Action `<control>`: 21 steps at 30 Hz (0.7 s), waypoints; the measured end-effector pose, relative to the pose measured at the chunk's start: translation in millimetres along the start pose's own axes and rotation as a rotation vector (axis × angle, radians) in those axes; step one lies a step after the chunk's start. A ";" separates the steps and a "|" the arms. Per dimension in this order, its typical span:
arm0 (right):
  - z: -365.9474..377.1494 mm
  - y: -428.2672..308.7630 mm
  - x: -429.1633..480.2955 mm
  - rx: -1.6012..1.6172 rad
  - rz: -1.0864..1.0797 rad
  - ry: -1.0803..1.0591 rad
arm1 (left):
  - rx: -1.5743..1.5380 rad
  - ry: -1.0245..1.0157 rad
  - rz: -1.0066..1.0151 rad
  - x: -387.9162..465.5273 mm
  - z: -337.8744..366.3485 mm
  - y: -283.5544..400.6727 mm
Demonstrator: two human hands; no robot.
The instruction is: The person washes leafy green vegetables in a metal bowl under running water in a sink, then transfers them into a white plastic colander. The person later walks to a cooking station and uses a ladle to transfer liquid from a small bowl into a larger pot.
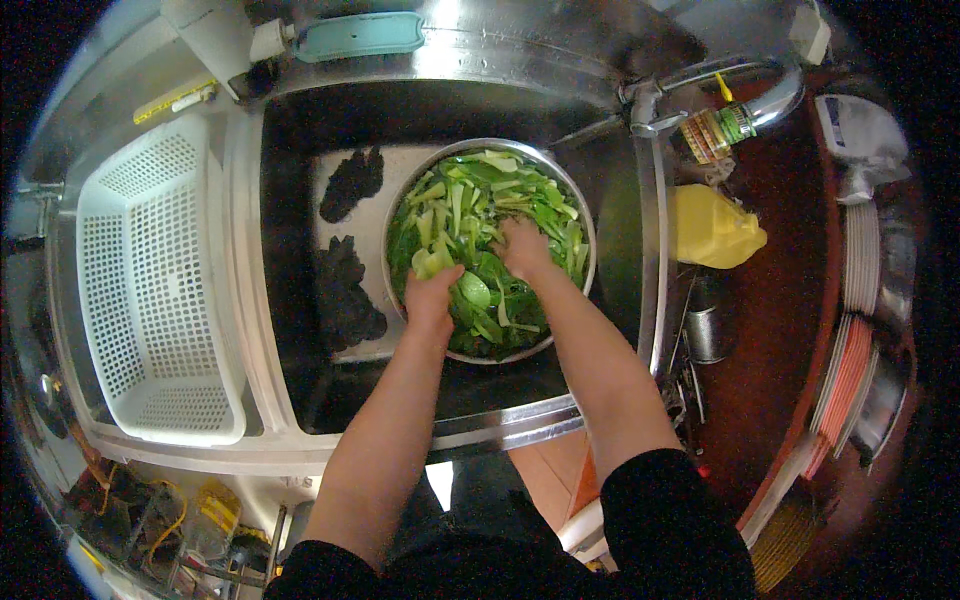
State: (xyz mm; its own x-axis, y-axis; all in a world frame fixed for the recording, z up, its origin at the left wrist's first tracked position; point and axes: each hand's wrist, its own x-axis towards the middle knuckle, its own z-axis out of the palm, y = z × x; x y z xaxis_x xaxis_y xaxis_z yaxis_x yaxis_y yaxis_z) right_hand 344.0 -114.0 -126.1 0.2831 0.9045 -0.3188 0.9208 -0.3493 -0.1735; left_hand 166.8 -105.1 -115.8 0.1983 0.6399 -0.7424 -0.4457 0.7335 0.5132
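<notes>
A round metal basin (590, 247) sits in the sink, full of cut leafy greens (465, 199) in water. At its near left side, my left hand (429, 304) holds a pale green stalk piece (433, 262) between thumb and fingers. My right hand (525, 247) reaches down into the greens right of the middle. Leaves and water partly hide its fingertips, so whether it grips anything cannot be told.
A white perforated plastic basket (171, 282) occupies the left compartment. Behind the sink (655, 247) lies a teal plastic object (360, 36). A curved metal faucet (780, 94) rises at the back right, with a yellow jug (716, 227) and a metal cylinder (703, 330) nearer me.
</notes>
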 end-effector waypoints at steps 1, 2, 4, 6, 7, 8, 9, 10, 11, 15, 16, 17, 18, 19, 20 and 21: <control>-4.1 3.2 -2.3 0.052 -0.009 -0.018 | 0.009 0.040 -0.018 -1.9 0.2 0.6; -10.7 7.3 -5.5 0.158 -0.011 0.017 | -0.013 -0.048 -0.027 -3.5 1.0 1.9; -24.9 13.3 -18.0 0.371 -0.032 0.090 | -0.030 -0.151 -0.109 -7.3 3.4 5.8; -37.3 14.7 -33.6 0.412 -0.068 0.177 | -0.034 -0.200 -0.109 -12.5 7.6 8.4; -42.5 14.2 -40.7 0.434 -0.093 0.225 | -0.045 -0.244 -0.104 -14.4 9.6 9.9; -46.7 12.9 -46.9 0.528 -0.033 0.189 | -0.048 -0.264 -0.120 -15.8 10.9 11.7; -50.1 10.9 -52.1 0.623 0.026 0.152 | -0.065 -0.310 -0.125 -16.4 11.3 14.0; -52.0 6.8 -55.5 0.724 0.060 0.134 | -0.078 -0.356 -0.128 -16.9 11.8 15.7; -50.9 -1.2 -57.2 0.750 0.105 0.122 | -0.081 -0.353 -0.130 -18.1 12.0 16.3; -37.8 -51.7 -59.1 0.870 0.214 0.030 | 0.002 -0.352 -0.076 -18.6 12.6 14.6; -32.7 -71.9 -57.4 1.012 0.259 0.037 | 0.039 -0.371 -0.047 -18.0 12.7 13.6; -36.3 -78.7 -59.0 1.172 0.303 0.006 | 0.076 -0.343 -0.027 -16.5 12.5 13.3; -39.7 -86.0 -60.5 1.329 0.355 -0.020 | 0.107 -0.331 -0.009 -15.2 11.3 13.6; -46.0 -87.0 -64.8 1.503 0.406 -0.093 | 0.136 -0.302 0.008 -13.6 10.3 13.9; -51.8 -87.1 -67.3 1.689 0.408 -0.170 | 0.117 -0.300 0.015 -13.9 8.2 13.8; -58.4 -81.4 -69.9 1.589 0.423 -0.173 | 0.114 -0.283 -0.008 -12.5 6.9 14.4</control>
State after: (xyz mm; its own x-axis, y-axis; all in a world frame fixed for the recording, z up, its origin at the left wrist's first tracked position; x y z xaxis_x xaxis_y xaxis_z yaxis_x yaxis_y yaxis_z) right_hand 264.9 -134.5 -35.3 0.2945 0.6882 -0.6631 -0.4175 -0.5315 -0.7370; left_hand 163.9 -101.0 -96.2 0.4439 0.6610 -0.6051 -0.3458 0.7493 0.5648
